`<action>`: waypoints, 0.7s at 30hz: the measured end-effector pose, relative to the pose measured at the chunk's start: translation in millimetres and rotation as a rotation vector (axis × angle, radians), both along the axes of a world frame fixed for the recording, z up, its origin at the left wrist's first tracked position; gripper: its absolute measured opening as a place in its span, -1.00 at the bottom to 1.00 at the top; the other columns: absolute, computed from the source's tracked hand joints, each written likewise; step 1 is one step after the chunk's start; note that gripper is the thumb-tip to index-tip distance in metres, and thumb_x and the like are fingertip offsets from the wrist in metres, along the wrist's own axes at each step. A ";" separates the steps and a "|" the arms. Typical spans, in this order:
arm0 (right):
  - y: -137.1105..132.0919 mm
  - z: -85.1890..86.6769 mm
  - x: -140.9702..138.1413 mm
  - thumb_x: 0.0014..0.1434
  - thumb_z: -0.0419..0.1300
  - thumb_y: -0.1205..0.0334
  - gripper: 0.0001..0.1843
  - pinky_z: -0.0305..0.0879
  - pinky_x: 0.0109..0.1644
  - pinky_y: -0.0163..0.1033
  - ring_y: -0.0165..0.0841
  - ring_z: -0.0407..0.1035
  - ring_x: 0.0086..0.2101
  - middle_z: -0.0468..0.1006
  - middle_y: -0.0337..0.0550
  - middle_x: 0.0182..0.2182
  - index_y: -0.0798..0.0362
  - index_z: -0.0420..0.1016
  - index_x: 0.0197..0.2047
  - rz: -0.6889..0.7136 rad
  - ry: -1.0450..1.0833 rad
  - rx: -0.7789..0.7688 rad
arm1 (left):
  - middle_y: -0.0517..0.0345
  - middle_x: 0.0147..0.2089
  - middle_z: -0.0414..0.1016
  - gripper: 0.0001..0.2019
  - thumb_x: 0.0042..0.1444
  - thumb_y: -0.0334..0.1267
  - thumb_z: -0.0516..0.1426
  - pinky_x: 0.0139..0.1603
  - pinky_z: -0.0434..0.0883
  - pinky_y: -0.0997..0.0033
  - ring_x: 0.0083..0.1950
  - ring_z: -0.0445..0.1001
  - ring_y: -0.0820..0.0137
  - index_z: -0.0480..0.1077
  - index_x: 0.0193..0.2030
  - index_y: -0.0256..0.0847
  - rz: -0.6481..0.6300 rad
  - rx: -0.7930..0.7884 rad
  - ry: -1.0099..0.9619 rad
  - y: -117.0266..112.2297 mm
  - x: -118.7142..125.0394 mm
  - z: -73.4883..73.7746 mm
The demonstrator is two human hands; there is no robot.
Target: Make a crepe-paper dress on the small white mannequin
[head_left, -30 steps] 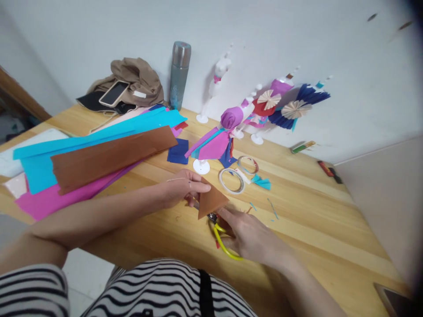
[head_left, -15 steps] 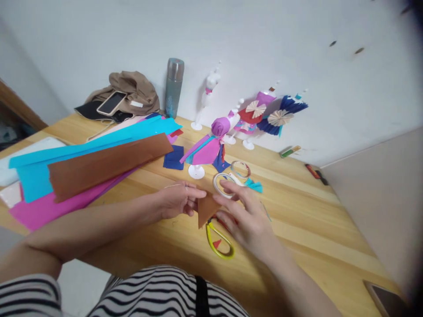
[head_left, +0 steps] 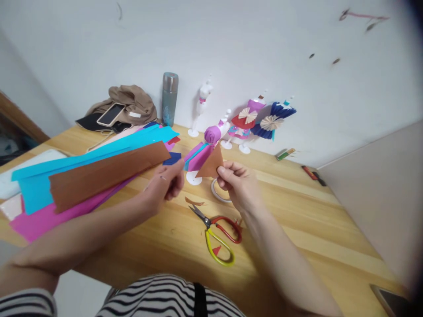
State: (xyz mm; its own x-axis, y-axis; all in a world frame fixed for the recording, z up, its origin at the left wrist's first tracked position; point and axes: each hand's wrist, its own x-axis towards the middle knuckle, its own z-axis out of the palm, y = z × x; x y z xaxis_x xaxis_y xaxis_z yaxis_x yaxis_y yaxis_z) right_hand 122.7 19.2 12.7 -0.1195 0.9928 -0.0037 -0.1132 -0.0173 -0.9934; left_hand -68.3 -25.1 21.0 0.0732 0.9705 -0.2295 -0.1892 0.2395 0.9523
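While the brown paper triangle [head_left: 211, 164] is held up above the tabletop [head_left: 297, 211], fingers of the right hand [head_left: 239, 185] pinch its lower corner; the left hand [head_left: 165, 182] hangs just beside it, fingers loosely curled and empty (scissors [head_left: 216, 231] lie below, untouched).

The small folded paper triangle [head_left: 211, 165] beyond the scissors is plain brown. The steel scissors [head_left: 218, 235] have one red handle loop and one yellow. Left of the scissors lie a long brown crepe paper strip [head_left: 109, 174], a cyan paper sheet [head_left: 99, 152] and a magenta paper sheet [head_left: 49, 215]. The wooden worktop [head_left: 297, 220] is honey-coloured and grained.
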 end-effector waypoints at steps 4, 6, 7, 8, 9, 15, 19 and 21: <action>8.7 -4.6 -3.6 -0.27 0.50 0.03 -0.61 0.03 -0.64 -0.39 -0.56 0.17 -0.68 0.47 -0.31 -0.65 0.06 0.46 -0.50 0.017 0.044 -0.063 | 0.25 -0.70 0.19 -0.57 0.02 -0.03 0.22 -0.61 -0.03 0.51 -0.63 0.10 0.59 0.26 -0.70 -0.23 0.161 0.256 0.087 13.4 -14.6 19.6; 10.0 -7.5 -3.4 -0.28 0.50 0.00 -0.60 0.01 -0.65 -0.39 -0.56 0.17 -0.69 0.46 -0.30 -0.67 0.07 0.46 -0.52 0.018 0.037 -0.074 | 0.25 -0.63 0.26 -0.64 0.04 -0.12 0.22 -0.56 0.05 0.51 -0.58 0.16 0.58 0.28 -0.65 -0.23 0.146 0.346 0.148 23.5 -18.9 24.4; 10.1 -8.7 -3.3 -0.28 0.50 -0.01 -0.59 0.00 -0.65 -0.39 -0.55 0.16 -0.70 0.43 -0.32 -0.69 0.07 0.46 -0.52 0.017 0.033 -0.079 | 0.25 -0.60 0.29 -0.68 0.04 -0.14 0.22 -0.53 0.09 0.51 -0.56 0.18 0.57 0.30 -0.62 -0.23 0.141 0.376 0.177 28.8 -20.0 25.9; 10.1 -9.6 -3.2 -0.28 0.50 -0.02 -0.58 -0.02 -0.66 -0.40 -0.55 0.16 -0.71 0.41 -0.33 -0.72 0.07 0.46 -0.52 0.016 0.030 -0.083 | 0.25 -0.57 0.32 -0.71 0.03 -0.14 0.23 -0.51 0.13 0.51 -0.54 0.21 0.56 0.33 -0.58 -0.23 0.140 0.399 0.207 33.9 -20.3 27.0; 9.8 -10.2 -3.3 -0.28 0.50 -0.03 -0.58 -0.03 -0.66 -0.40 -0.55 0.16 -0.71 0.40 -0.33 -0.73 0.07 0.46 -0.52 0.013 0.027 -0.085 | 0.25 -0.54 0.35 -0.75 0.02 -0.14 0.24 -0.47 0.16 0.50 -0.51 0.23 0.55 0.37 -0.54 -0.24 0.146 0.422 0.240 38.7 -20.0 28.1; 8.0 -8.6 -6.1 -0.25 0.49 0.01 -0.63 -0.02 -0.63 -0.40 -0.55 0.14 -0.72 0.39 -0.35 -0.77 0.07 0.49 -0.52 -0.008 0.005 -0.055 | 0.12 -0.34 0.53 -0.71 0.05 -0.04 0.23 -0.13 0.33 0.40 -0.20 0.44 0.36 0.51 -0.40 -0.28 0.142 0.554 0.360 58.2 -12.9 36.3; 9.6 -8.5 -8.0 -0.22 0.48 0.01 -0.64 -0.01 -0.63 -0.39 -0.55 0.15 -0.71 0.40 -0.34 -0.76 0.06 0.48 -0.52 -0.016 0.009 -0.045 | 0.08 -0.29 0.55 -0.66 0.06 0.01 0.21 -0.13 0.34 0.36 -0.22 0.43 0.34 0.54 -0.34 -0.28 0.104 0.484 0.357 63.7 -9.0 35.6; 10.7 -9.3 -8.3 -0.23 0.48 0.00 -0.63 0.01 -0.64 -0.38 -0.54 0.17 -0.71 0.43 -0.32 -0.72 0.06 0.46 -0.53 -0.010 0.023 -0.052 | 0.09 -0.29 0.55 -0.65 0.04 0.02 0.23 -0.18 0.34 0.38 -0.26 0.41 0.36 0.56 -0.30 -0.29 0.087 0.421 0.334 65.2 -7.9 33.5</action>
